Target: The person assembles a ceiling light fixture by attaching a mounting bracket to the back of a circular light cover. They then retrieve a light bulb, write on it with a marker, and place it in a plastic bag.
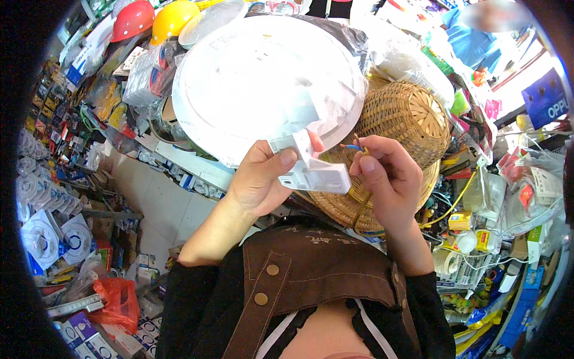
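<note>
My left hand (254,182) grips a white plastic housing (320,173), with the thumb on its near face and fingertips showing behind it. The piece has an angled, bracket-like shape. Close by on the right, my right hand (391,179) pinches the end of an electrical cable between thumb and fingers. Thin blue and brown wires (357,145) stick out of that pinch toward the housing, apart from it. A yellowish length of cable (360,216) hangs below the right hand. Behind both hands is a large round white disc (239,90), brightly lit.
Woven bamboo hats (412,116) lie right behind my right hand. Red (133,21) and yellow (172,21) hard hats stand at the far left. Crowded shelves of packaged goods line both sides, with a red plastic bag (119,302) low left. A person in blue (475,42) is far right.
</note>
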`<state>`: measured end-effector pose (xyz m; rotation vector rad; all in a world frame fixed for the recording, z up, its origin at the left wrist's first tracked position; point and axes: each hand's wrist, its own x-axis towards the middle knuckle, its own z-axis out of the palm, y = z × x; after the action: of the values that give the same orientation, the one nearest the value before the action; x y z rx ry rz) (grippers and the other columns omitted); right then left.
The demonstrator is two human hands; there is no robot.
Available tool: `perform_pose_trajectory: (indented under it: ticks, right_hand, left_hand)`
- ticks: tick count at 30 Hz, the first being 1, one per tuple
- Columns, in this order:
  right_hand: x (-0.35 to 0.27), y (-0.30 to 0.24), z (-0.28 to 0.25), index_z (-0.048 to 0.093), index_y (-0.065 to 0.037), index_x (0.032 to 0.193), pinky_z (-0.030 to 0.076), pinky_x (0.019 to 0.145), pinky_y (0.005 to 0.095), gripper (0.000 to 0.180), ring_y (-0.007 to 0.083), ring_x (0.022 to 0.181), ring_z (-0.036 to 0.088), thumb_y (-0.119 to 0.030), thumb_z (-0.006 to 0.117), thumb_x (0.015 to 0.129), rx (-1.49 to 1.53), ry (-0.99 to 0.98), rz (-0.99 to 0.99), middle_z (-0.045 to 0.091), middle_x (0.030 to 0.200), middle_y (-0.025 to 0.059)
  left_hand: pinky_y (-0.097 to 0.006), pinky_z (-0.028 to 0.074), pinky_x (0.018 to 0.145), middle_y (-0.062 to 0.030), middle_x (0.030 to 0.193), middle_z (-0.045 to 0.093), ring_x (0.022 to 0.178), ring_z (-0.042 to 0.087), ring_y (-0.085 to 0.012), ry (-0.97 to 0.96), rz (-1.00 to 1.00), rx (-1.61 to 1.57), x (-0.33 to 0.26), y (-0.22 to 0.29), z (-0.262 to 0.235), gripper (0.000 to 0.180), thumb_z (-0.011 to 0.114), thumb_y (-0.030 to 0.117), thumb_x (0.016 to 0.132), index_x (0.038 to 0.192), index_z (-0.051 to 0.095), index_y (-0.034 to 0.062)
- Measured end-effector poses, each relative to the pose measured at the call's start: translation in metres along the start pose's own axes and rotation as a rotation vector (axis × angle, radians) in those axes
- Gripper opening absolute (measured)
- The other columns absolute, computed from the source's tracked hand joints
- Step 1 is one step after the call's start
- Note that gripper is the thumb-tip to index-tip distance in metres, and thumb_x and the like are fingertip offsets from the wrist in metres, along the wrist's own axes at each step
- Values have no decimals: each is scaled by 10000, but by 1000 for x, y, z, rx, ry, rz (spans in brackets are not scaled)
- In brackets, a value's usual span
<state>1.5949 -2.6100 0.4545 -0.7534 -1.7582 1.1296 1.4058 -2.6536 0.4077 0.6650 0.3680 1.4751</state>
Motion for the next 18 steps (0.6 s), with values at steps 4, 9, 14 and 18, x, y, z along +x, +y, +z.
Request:
perform_pose_trajectory:
  ticks: [4,9,14,18]
  right_hand:
    - [-2,-5,1,607,21,945,448,599,217,116,75,653,565,-22,603,837,120,-35,79,628,735,60]
    - [0,-8,1,609,13,930,420,554,220,149,80,618,529,-6,646,787,6,-143,-68,601,745,53]
    - [-2,-8,2,606,10,902,389,524,223,144,102,588,498,13,652,765,32,-128,-139,563,752,64]
    - [-14,-8,1,592,13,909,395,524,231,153,122,583,499,18,645,765,91,-41,-67,555,750,85]
  left_hand:
    - [-276,454,682,-71,944,543,783,540,-170,-59,-10,-19,-1,-2,-7,323,693,246,814,1053,540,93]
    - [-268,439,630,-77,855,570,709,529,-168,-80,2,19,-2,-3,-10,224,642,276,849,945,534,105]
    - [-328,415,756,-52,861,531,788,508,-191,-189,205,151,1,-6,-16,140,589,286,877,923,536,164]
    - [-382,399,841,-75,895,496,881,497,-217,-246,363,134,8,-7,-24,233,697,226,779,916,546,113]
